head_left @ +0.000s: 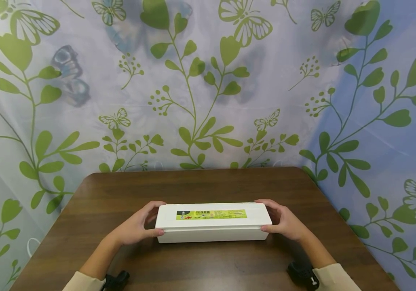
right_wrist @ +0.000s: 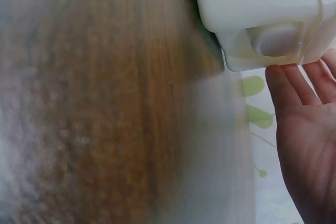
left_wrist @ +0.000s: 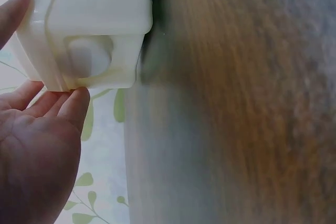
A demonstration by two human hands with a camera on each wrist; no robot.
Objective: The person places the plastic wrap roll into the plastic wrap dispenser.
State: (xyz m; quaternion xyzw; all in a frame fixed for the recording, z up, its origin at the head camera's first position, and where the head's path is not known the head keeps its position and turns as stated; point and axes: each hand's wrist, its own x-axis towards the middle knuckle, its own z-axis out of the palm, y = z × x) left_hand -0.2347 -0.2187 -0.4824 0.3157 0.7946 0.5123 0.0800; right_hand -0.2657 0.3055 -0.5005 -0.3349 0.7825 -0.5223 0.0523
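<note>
A long white cling film box [head_left: 213, 235] sits on the table, its length running left to right. On its lid is a yellow-green printed label [head_left: 211, 214]. My left hand [head_left: 135, 226] grips the left end, thumb on the front and fingers behind. At the opposite end my right hand [head_left: 288, 221] holds it the same way. In the left wrist view, a recess in the box's end shows a pale round roll end [left_wrist: 90, 56]. A matching round end [right_wrist: 278, 40] appears in the right wrist view. The lid looks closed.
The brown wooden table [head_left: 208, 266] has rounded far corners. Behind it hangs a pale curtain [head_left: 208, 81] printed with green leaves and butterflies. Black straps [head_left: 302, 277] with devices sit at both wrists, by the cream sleeves [head_left: 335, 279].
</note>
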